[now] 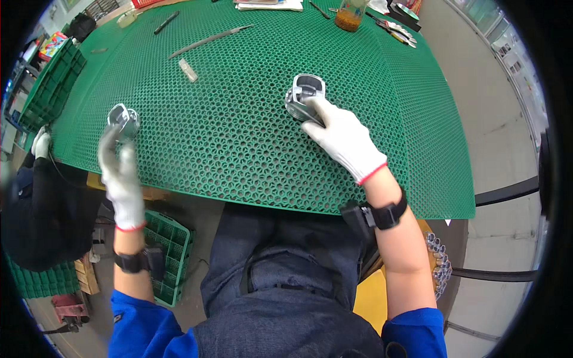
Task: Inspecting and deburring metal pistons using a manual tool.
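Two shiny silver metal parts, each with a round base and a squarish frame with a dark middle, are on the green honeycomb mat (239,155). My right hand (348,138), in a white glove with a red cuff, has its thumb and fingers around the right metal part (308,83). At the left, my left hand (121,179), gloved alike, is blurred by motion. Its fingers are stretched and apart, with the tips close by the left metal part (125,116). Whether they touch it I cannot tell.
A long grey strip (209,42), a small clear piece (187,70) and a black pen (166,22) lie on the mat. At the far right are a jar (349,18) and pliers (397,34). A green crate (54,86) and another person (48,203) are at the left.
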{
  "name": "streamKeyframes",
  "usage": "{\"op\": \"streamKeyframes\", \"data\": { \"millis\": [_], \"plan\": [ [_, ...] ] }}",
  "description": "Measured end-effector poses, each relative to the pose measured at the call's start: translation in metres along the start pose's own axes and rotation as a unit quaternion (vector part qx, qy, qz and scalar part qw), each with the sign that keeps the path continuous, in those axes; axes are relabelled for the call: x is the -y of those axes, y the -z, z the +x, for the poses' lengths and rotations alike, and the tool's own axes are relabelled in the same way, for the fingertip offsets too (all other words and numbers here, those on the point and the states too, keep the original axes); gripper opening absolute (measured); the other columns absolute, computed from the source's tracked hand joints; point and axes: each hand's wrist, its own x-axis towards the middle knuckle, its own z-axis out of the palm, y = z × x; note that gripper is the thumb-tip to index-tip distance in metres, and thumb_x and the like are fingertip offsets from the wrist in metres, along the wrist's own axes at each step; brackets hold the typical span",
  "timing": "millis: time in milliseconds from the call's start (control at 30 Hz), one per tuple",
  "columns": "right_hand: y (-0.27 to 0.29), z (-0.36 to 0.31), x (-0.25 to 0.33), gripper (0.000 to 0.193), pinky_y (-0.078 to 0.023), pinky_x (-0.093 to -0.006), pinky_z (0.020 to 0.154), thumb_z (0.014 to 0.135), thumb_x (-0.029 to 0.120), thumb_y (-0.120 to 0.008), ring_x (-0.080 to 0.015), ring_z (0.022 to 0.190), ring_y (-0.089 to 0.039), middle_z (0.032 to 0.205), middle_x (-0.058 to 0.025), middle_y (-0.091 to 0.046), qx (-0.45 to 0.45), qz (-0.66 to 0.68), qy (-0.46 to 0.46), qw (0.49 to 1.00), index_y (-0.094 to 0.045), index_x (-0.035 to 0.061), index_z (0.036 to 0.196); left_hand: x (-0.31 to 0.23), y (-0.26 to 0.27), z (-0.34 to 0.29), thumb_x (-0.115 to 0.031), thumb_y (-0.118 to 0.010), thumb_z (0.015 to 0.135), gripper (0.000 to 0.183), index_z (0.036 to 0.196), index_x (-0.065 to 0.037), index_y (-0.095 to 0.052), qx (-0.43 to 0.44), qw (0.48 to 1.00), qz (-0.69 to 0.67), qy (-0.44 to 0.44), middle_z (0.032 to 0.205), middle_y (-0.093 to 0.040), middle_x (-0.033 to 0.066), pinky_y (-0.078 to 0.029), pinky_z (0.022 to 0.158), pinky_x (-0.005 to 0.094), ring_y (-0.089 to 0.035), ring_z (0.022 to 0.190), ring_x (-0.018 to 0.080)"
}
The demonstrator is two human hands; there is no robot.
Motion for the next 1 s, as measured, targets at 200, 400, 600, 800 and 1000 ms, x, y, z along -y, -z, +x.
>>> {"op": "streamKeyframes", "data": {
  "millis": [200,400,600,800,1000],
  "plan": [
    [0.016,-0.038,0.065,0.011,-0.051,-0.0374,0.068,0.086,0.015,-0.063,-0.032,0.077,-0.066,0.083,-0.0134,-0.065,0.049,0.17,-0.004,0.984,-0.061,0.0091,0.094,-0.076,-0.047,-0.075,-0.045,-0.056,0.095,0.077,0.145,0.002,-0.024,0.212,0.831,-0.483,0.175,0.143,-0.036,0.0236,-0.052,0.092,0.0439,-0.051,0.121,0.0341],
    [0.027,-0.09,0.084,0.048,-0.055,-0.0337,0.069,0.081,0.015,-0.071,-0.0256,0.078,-0.069,0.092,-0.0109,-0.068,0.267,0.434,0.042,0.859,-0.056,0.0098,0.126,-0.107,-0.057,-0.081,-0.06,-0.067,0.08,0.094,0.147,-0.008,-0.027,0.268,0.651,-0.612,0.359,0.126,-0.055,0.0211,-0.059,0.08,0.0398,-0.064,0.103,0.0326],
    [0.024,-0.12,0.052,0.027,-0.052,-0.0333,0.062,0.078,0.017,-0.071,-0.0258,0.066,-0.065,0.075,-0.0102,-0.065,0.074,0.216,0.049,0.972,-0.067,0.0064,0.103,-0.103,-0.056,-0.087,-0.052,-0.043,0.097,0.077,0.151,-0.004,-0.018,0.351,0.433,-0.752,0.351,0.135,-0.039,0.0404,-0.055,0.05,0.0314,-0.068,0.07,0.0341],
    [0.016,-0.119,0.06,0.012,-0.05,-0.0344,0.059,0.082,0.021,-0.064,-0.0278,0.065,-0.064,0.072,-0.011,-0.063,0.086,0.187,0.022,0.978,-0.068,0.0092,0.085,-0.119,-0.054,-0.086,-0.049,-0.043,0.098,0.075,0.152,-0.005,-0.015,0.31,0.444,-0.736,0.406,0.141,-0.03,0.0403,-0.057,0.053,0.033,-0.068,0.069,0.0348],
    [0.02,-0.124,0.059,0.011,-0.052,-0.0351,0.06,0.082,0.019,-0.064,-0.0282,0.066,-0.065,0.075,-0.0105,-0.065,0.101,0.223,0.049,0.968,-0.068,0.0092,0.087,-0.116,-0.053,-0.077,-0.057,-0.046,0.094,0.079,0.147,-0.003,-0.025,0.313,0.579,-0.641,0.395,0.134,-0.043,0.0343,-0.054,0.046,0.0267,-0.066,0.067,0.0267]
  ]
}}
